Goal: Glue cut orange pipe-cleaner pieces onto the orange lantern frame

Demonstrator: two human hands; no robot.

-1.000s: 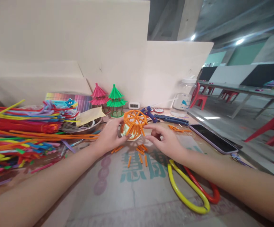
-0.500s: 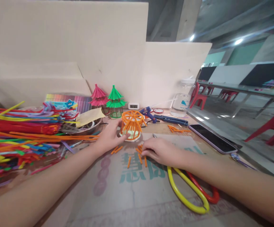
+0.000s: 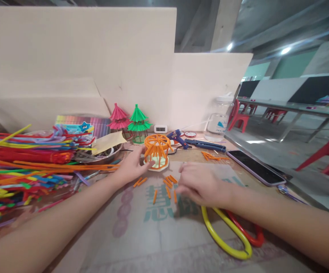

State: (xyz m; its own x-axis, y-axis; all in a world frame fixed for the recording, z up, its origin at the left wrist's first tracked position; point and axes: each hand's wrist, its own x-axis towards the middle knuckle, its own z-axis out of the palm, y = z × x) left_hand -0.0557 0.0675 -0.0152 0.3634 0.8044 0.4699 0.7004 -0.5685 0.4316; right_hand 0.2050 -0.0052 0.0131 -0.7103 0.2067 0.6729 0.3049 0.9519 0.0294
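Centre-frame, your left hand (image 3: 133, 165) holds the orange model (image 3: 158, 140), probably light and crushable, best gripped by its pale base (image 3: 159, 168); your right hand (image 3: 199, 184) is curled, contents unclear.

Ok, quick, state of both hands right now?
Left hand: holding the orange model by its left side.
Right hand: partly curled, blurred; cannot tell whether it holds anything.

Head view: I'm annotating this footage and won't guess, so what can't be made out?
In the head view:
Whether the right hand holds anything: motion blur.
Some fingertips of the left hand: hidden by the orange frame or the hand itself.
Digits on the white clock: too small.
Part of the red loop: hidden under the right forearm.
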